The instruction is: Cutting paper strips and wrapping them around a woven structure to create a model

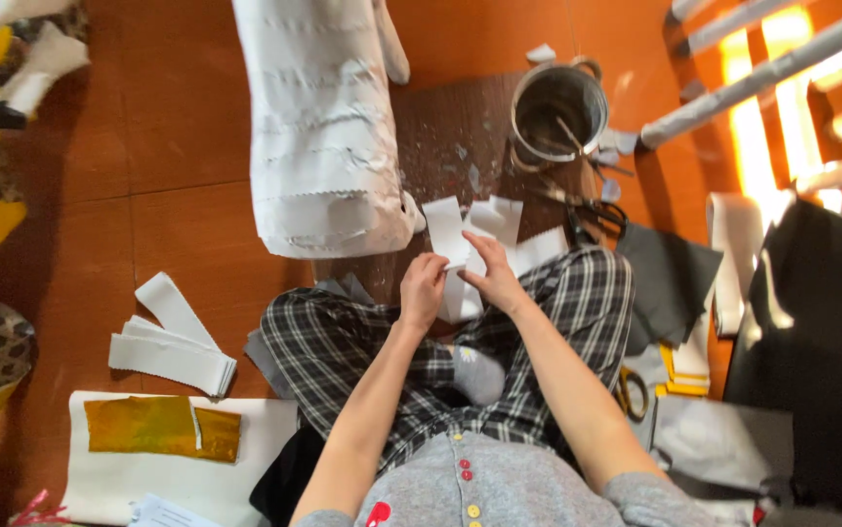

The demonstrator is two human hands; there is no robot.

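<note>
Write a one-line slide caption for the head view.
Both hands, left hand and right hand, hold white paper strips above plaid-trousered lap, beside metal pot.

single head view, steeply downward, close over lap and floor (177, 146)

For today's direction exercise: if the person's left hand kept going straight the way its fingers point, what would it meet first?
Probably the white paper pieces that the left hand already touches; beyond them lies the big white wrapped form.

One metal pot (558, 107), two scissors (598, 217), two hands (423, 290).
</note>
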